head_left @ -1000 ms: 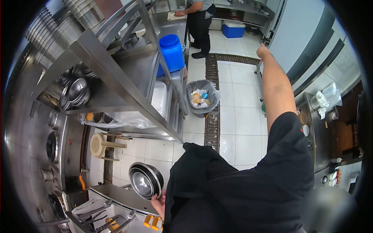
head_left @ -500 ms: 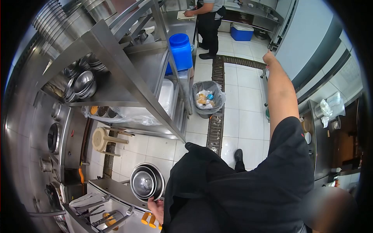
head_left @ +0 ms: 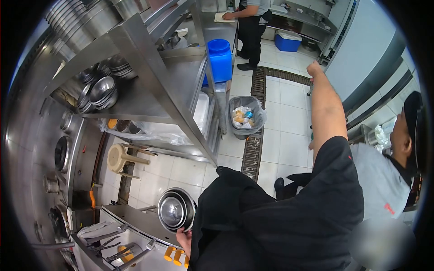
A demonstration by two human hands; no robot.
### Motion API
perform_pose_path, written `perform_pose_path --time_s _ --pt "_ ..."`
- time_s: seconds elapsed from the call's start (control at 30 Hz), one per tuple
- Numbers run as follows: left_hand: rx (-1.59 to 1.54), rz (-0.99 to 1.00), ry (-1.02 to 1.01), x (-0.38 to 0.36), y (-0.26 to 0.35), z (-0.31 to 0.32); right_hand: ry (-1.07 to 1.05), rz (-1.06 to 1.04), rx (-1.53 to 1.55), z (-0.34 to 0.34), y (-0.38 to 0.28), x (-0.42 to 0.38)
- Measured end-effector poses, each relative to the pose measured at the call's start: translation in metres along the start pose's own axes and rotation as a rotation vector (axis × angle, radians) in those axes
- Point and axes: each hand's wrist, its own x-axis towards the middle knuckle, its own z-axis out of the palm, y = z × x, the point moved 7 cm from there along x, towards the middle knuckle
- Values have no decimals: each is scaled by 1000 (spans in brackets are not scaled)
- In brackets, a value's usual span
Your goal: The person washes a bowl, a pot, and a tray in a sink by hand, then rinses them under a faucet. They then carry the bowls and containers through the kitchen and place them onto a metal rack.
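Note:
My left hand [head_left: 184,240] grips the rim of a nested stack of round steel bowls [head_left: 172,211], held low beside my black apron. My right arm reaches forward, and my right hand [head_left: 314,69] is closed at its end, near the edge of the tall pale steel cabinet [head_left: 361,49]. What its fingers hold, if anything, is hidden.
A steel rack [head_left: 167,86] with metal bowls [head_left: 103,89] stands at left. Ahead are a lined trash bin [head_left: 246,131], a floor drain [head_left: 253,156] and a blue container [head_left: 220,61]. One co-worker [head_left: 379,176] is close at right; another [head_left: 251,34] works at a far counter. A stool [head_left: 118,158] is at left.
A co-worker in a grey shirt and black cap has come into view at right. The view has shifted slightly. My left hand still holds the bowls; my right arm stays stretched out.

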Motion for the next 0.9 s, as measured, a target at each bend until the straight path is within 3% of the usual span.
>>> perform_pose_path --time_s 0.43,0.73,0.9 --pt "-32 7 8 -48 35 32 -67 51 69 -9 -27 -24" --pt "-4 4 -33 -22 27 18 12 50 171 -3 -25 5" --pt "92 127 -56 -4 24 7 -9 60 165 1 -34 -1"
